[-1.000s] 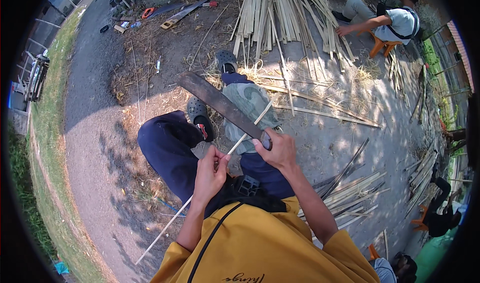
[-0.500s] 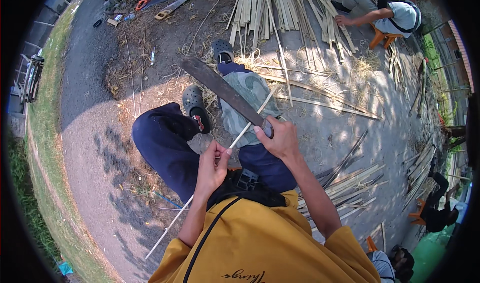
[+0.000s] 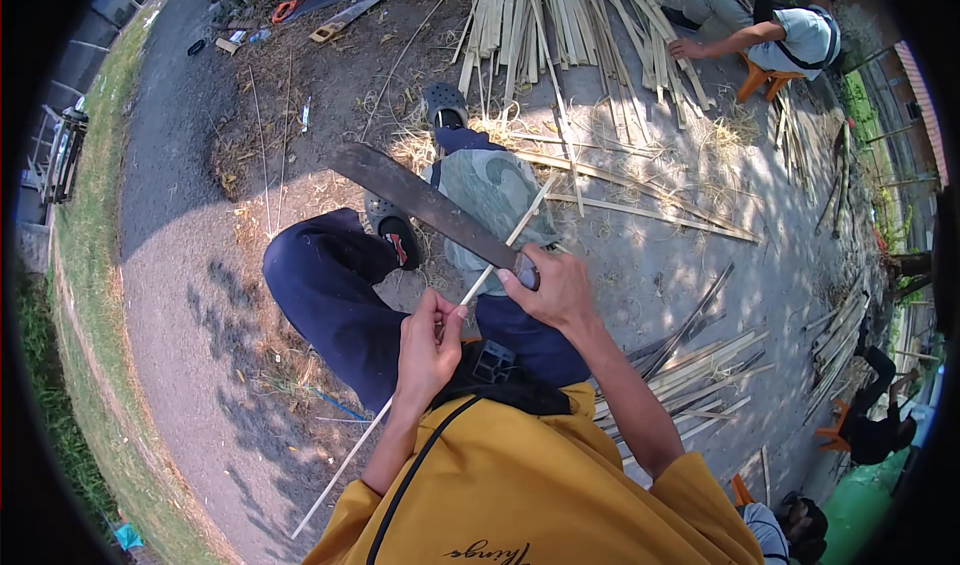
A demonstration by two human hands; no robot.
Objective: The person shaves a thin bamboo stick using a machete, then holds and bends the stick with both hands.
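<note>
My right hand is closed round the handle of a machete, whose broad dark blade points up and to the left. Pinched in the fingers of my left hand is a thin pale bamboo strip. The strip runs slantwise from the lower left, under my left forearm, up past the blade near the handle. A camouflage-patterned cloth lies over my leg beneath the blade and the strip. Whether the blade's edge touches the strip, I cannot tell.
A large heap of bamboo slats lies ahead, and a smaller pile is at my right. Handsaws rest on the ground at the far left. A person sits on an orange stool at the far right.
The machete has moved left and slightly down, its blade lying flatter across the strip. My right hand shifted a little left and down with it; my left hand barely moved.
</note>
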